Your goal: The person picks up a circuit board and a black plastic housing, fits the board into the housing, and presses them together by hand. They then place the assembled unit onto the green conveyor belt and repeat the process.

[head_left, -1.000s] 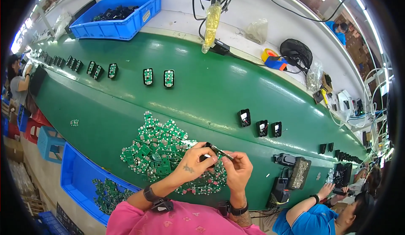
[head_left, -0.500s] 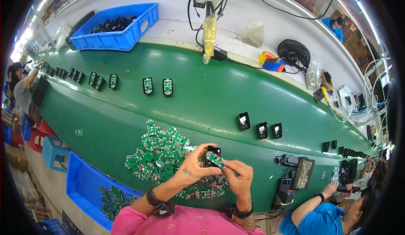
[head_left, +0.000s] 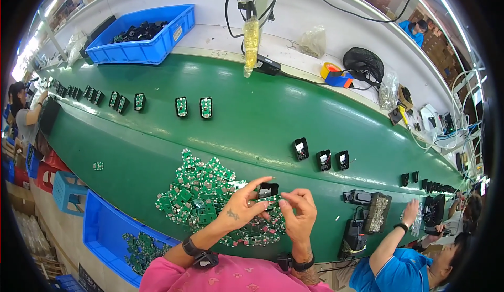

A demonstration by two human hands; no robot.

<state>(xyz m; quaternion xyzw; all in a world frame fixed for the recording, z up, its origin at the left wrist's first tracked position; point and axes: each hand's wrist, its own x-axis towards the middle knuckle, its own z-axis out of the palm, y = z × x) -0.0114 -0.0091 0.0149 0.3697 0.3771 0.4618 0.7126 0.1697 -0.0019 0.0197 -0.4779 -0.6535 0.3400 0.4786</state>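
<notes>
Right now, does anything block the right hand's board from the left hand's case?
Nothing visible does: the right hand holds the green circuit board at the near edge of the black case in the left hand; whether they touch is unclear.

A wide fisheye camera on the wearer's head looks steeply down and forward, upright, across the green table (head_left: pixel 131 150). The wearer's pink shirt (head_left: pixel 236 276) sits very near at bottom centre; the white panel (head_left: pixel 212 8) lies farther off along the top, and straight edges bow toward the dark, rounded rim.
</notes>
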